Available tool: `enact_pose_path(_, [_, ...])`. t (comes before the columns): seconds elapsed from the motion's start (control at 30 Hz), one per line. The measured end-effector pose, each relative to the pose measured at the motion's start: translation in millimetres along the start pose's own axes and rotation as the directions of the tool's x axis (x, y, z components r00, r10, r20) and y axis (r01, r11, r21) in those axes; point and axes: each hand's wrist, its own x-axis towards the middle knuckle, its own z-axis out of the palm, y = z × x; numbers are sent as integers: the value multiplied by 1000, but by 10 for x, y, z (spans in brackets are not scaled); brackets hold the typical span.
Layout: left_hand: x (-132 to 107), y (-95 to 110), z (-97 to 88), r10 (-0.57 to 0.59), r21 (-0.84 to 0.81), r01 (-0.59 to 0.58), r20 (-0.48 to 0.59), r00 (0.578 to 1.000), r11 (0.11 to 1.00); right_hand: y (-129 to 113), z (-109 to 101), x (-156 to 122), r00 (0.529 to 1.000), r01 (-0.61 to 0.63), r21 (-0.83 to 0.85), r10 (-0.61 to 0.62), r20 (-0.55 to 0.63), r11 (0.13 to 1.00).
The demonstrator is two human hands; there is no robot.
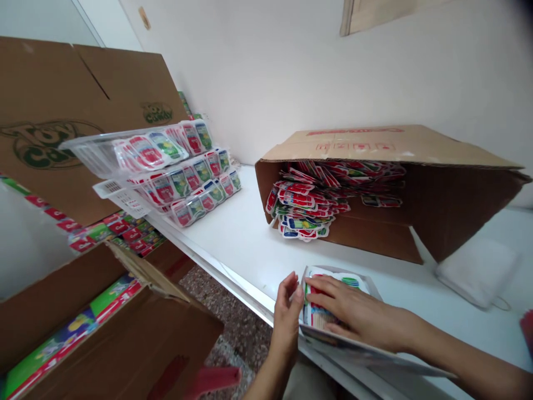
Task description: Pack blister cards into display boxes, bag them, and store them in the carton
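In the head view, a small open-lidded display box [372,284] lies near the table's front edge, with flat red, green and white packets [350,280] inside. My right hand [347,305] rests over these packets, fingers stretched out across them and partly hiding them. At the box's left side is my left hand [288,308], its fingers loosely bent and apart from the thumb; whether it touches the box wall I cannot tell. Behind the box, a cardboard carton [353,145] lies on its side, its open mouth showing many loose packets [303,203] like those under my hand.
Stacked clear plastic trays of packets [194,178] stand at the table's left edge. Beyond them is a large brown carton [120,116]. An open carton [166,328] with colourful boxes sits lower left. A whitish flat pouch [478,272] lies on the white table [250,244] at right.
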Motion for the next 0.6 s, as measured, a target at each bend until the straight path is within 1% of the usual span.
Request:
enact_pose_path(0.1, [107, -57, 51, -36, -34, 39, 98, 995, 999, 20, 51, -33, 997, -80, 38, 80, 3, 996])
enact_pose_path(0.2, [106, -130, 79, -45, -14, 47, 117, 992, 999, 69, 64, -24, 997, -79, 108, 77, 20, 991])
enact_pose_path(0.3, [100, -114, 72, -46, 24, 44, 122, 991, 999, 133, 31, 13, 996, -60, 205, 71, -49, 977])
enact_pose_path(0.37, [98, -49, 69, -83, 8, 83, 139, 987, 997, 165, 4, 28, 993, -49, 220, 72, -95, 974])
enact_pose_path(0.43, [82, 23, 82, -141, -72, 155, 164, 976, 985, 178, -16, 26, 994, -31, 171, 49, -100, 985])
enact_pose_path(0.5, [53, 60, 111, -161, -178, 196, 193, 968, 964, 169, -29, 23, 996, 6, 76, 1, -89, 997])
enact_pose_path(0.53, [37, 60, 128, -149, -217, 193, 204, 968, 957, 157, -36, 28, 996, 35, 25, -32, -87, 999])
enact_pose_path(0.6, [12, 26, 158, -100, -249, 150, 201, 974, 957, 123, -54, 59, 991, 111, -54, -115, -74, 992])
